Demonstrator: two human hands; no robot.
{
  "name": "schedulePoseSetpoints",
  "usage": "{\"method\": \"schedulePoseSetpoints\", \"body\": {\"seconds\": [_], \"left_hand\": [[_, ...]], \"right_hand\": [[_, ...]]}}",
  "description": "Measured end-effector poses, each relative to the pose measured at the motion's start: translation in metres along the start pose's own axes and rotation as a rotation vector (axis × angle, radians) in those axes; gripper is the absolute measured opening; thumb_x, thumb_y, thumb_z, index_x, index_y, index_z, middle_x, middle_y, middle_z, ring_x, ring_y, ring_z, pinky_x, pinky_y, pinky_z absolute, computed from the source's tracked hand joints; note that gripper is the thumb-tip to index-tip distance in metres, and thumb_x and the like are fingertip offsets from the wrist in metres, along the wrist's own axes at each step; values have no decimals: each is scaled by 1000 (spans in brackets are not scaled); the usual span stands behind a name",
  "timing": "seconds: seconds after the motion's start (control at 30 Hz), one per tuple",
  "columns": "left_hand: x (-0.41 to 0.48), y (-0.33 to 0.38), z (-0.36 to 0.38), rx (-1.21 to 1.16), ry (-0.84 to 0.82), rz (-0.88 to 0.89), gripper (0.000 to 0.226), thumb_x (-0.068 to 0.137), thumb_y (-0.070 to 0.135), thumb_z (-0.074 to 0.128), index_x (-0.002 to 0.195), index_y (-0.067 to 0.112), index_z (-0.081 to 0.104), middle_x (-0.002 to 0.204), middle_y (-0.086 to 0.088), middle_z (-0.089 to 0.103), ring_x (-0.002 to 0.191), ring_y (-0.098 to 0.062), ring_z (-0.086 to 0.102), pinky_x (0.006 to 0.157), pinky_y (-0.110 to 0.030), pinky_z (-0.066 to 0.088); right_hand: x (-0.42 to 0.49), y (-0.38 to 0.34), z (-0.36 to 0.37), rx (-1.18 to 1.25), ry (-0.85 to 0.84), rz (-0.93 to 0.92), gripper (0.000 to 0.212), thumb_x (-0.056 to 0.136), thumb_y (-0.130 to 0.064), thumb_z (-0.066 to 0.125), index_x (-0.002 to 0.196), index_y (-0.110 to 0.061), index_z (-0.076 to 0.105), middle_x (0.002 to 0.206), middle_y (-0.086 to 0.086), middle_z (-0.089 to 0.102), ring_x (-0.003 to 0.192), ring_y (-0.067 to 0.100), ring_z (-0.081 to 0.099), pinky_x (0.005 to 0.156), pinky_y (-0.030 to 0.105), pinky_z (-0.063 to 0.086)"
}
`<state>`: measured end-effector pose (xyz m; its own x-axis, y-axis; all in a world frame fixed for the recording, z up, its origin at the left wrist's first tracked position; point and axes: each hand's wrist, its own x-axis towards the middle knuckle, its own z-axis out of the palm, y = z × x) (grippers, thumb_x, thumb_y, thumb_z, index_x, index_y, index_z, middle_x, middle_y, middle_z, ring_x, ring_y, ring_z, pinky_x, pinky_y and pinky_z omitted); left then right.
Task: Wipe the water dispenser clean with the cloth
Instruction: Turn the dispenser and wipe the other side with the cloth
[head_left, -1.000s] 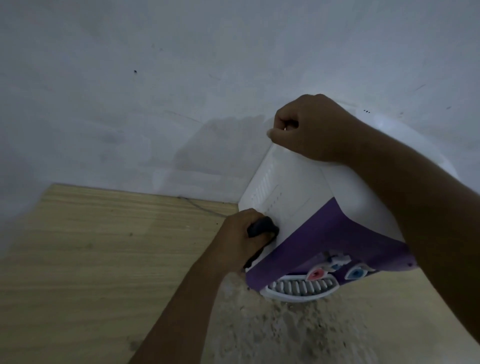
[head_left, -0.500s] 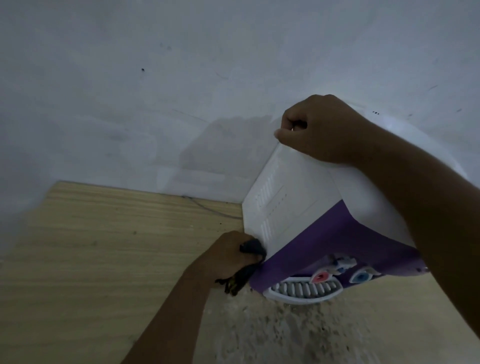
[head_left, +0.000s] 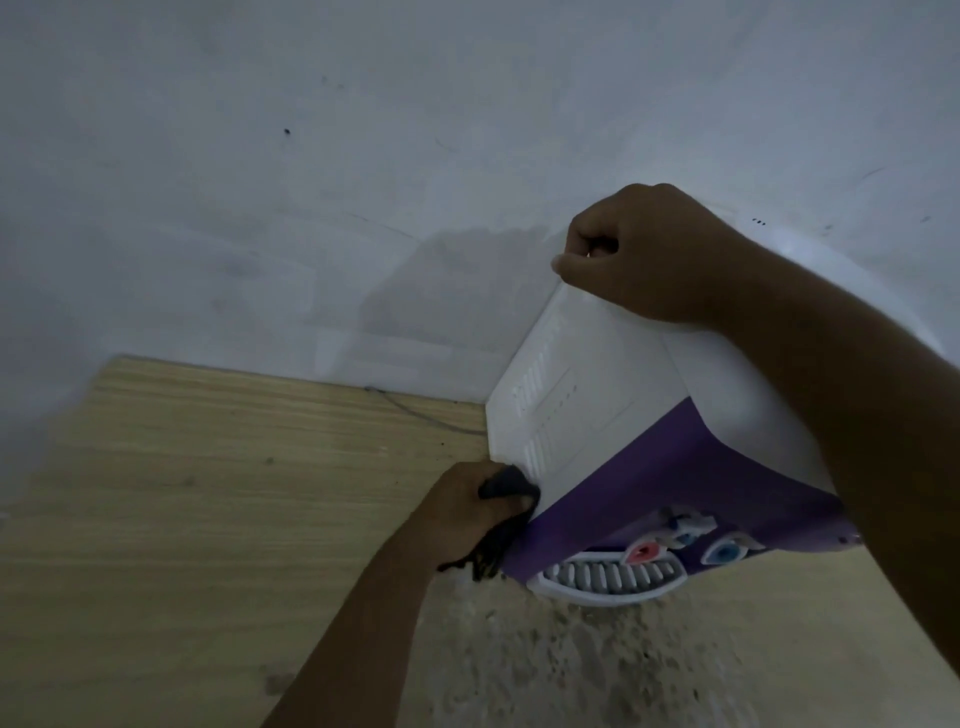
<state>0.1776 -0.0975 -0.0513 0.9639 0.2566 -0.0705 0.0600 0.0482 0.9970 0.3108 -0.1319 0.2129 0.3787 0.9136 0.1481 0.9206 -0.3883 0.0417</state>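
Note:
The water dispenser is a white box with a purple front, red and blue taps and a white drip tray, standing against the wall at the right. My left hand holds a dark cloth pressed against the bottom of the dispenser's white left side, near the vent slots. A frayed end of the cloth hangs below the hand. My right hand is closed on the dispenser's top rear corner, and its forearm crosses in front of the upper right part.
A pale wall rises right behind the dispenser. The wood-look floor spreads out to the left, with a thin cable along the wall's foot. A rough, speckled patch of floor lies in front of the drip tray.
My left hand has slid the cloth down the white side panel, from about its middle to its bottom edge. The right hand has kept its hold on the top corner.

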Motion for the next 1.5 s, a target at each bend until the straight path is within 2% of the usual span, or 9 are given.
{"method": "schedulePoseSetpoints", "body": {"seconds": [0.1,0.23,0.63,0.77,0.87,1.03,1.17,1.33,1.5], "left_hand": [[6,-3,-6,109,-24,-22,15,92,23,65,85,11,70,78,1,69,73,-13,65,64,-19,48],[32,-18,7,218,283,30,14,95,15,59,97,6,69,91,-5,68,80,-14,60,63,-5,40],[115,-31,4,224,698,266,27,87,-5,60,65,10,61,64,2,52,62,-14,50,54,-11,29],[121,-34,2,169,654,258,17,90,-2,60,76,3,69,75,-4,63,70,-17,57,66,-26,48],[105,-34,5,90,565,223,9,92,5,63,92,8,72,87,-4,67,83,-16,62,78,-27,50],[57,-29,15,-56,433,180,7,92,15,66,96,17,70,87,7,68,77,0,62,72,-12,47],[42,-32,8,-41,329,163,10,92,20,66,92,11,70,84,-3,70,76,-11,65,67,-18,51],[66,-31,8,-13,439,220,8,93,17,64,89,10,67,79,5,62,72,-8,59,69,-15,44],[103,-17,0,56,562,253,7,91,9,65,94,7,71,90,-7,68,84,-18,63,76,-16,47]], "right_hand": [[0,0,1,-13,-4,-4,28,87,-32,61,69,-11,62,57,-4,50,57,9,47,55,22,33],[0,-1,1,-4,3,-4,28,87,-32,61,68,-11,62,57,-4,50,56,9,47,55,21,33],[0,2,1,8,15,-10,30,87,-32,62,67,-11,62,53,-4,46,54,8,46,54,16,30],[1,4,2,32,26,-11,32,87,-32,62,66,-8,60,52,-1,44,54,5,46,50,10,28],[1,5,3,31,17,-20,31,87,-32,62,66,-9,61,52,-2,46,52,9,45,52,18,33],[1,4,4,36,-12,-36,30,86,-31,62,63,-12,59,53,-4,46,51,10,43,57,26,39],[1,4,5,18,-15,-38,30,84,-33,61,61,-14,57,52,-4,47,50,10,44,58,29,43],[1,5,4,38,0,-39,31,86,-31,62,62,-14,57,52,-5,45,50,8,44,55,24,35],[3,8,4,38,22,-37,33,87,-30,62,63,-8,58,50,-1,45,51,7,46,48,9,29]]}}
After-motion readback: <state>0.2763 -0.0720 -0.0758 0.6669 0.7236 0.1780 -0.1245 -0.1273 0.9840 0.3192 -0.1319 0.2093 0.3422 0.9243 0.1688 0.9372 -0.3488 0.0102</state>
